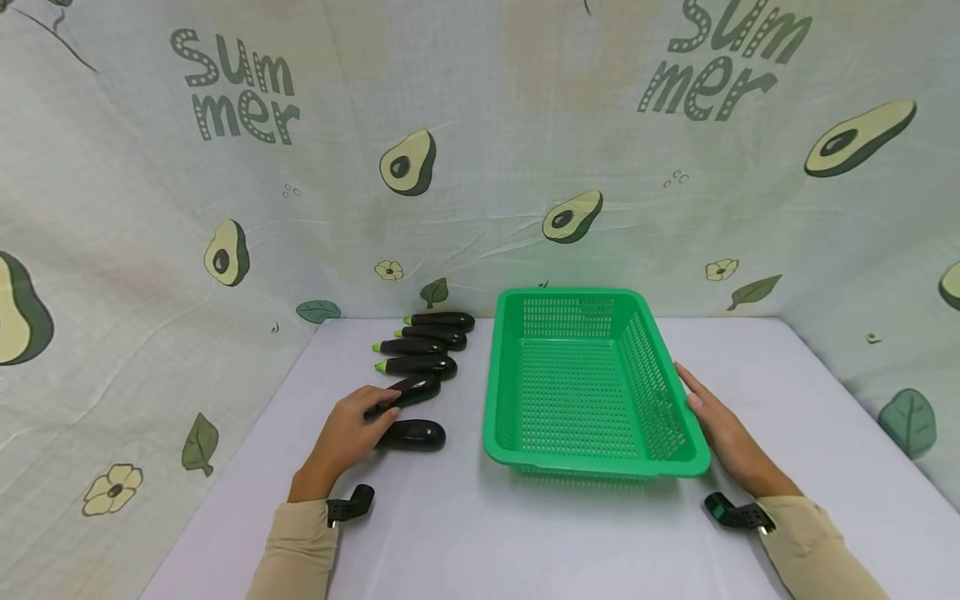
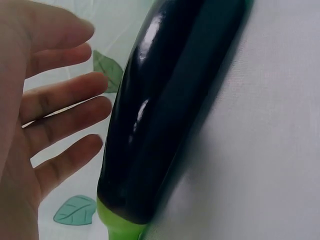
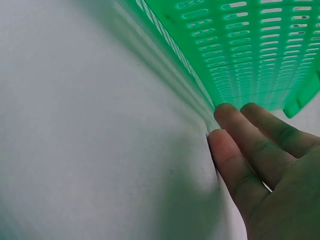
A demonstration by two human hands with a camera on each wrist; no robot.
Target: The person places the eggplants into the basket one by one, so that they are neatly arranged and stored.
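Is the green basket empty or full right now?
Empty: the basket shows only bare mesh inside, and the eggplants lie outside it.

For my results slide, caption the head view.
Left hand at a row of six eggplants, right hand at the side of a green basket, avocado-print cloth behind.
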